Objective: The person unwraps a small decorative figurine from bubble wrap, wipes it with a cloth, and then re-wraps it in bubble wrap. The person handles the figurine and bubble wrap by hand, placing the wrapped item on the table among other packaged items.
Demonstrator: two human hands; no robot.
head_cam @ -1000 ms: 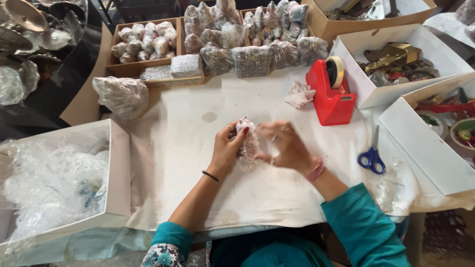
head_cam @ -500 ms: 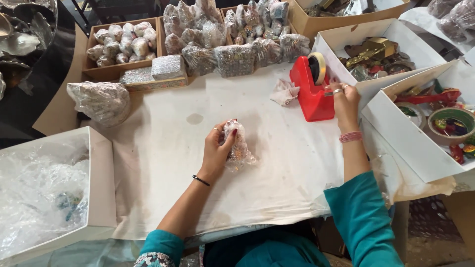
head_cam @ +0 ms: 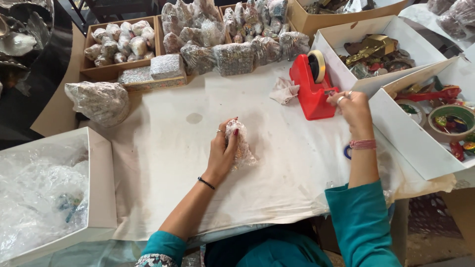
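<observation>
L hand (head_cam: 222,153) is clamped round a small bubble-wrapped bundle (head_cam: 241,144), pressing it to the white-covered surface (head_cam: 163,163) approx. mid-way across. R hand (head_cam: 352,105) is at the red tape dispenser (head_cam: 312,89), fingertips pinched together at its cutter end; tape itself too thin to see. Bundle looks light, wrap soft & slick, contents prob. fragile. Best held round the middle w/ whole palm, loose wrap ends trapped under the fingers. Blue scissors (head_cam: 347,151) lie partly hidden under R wrist.

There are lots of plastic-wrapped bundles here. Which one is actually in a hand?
The small wrapped bundle mid-table, clasped by the left hand. The other bundles lie untouched at the table's far edge.
</observation>
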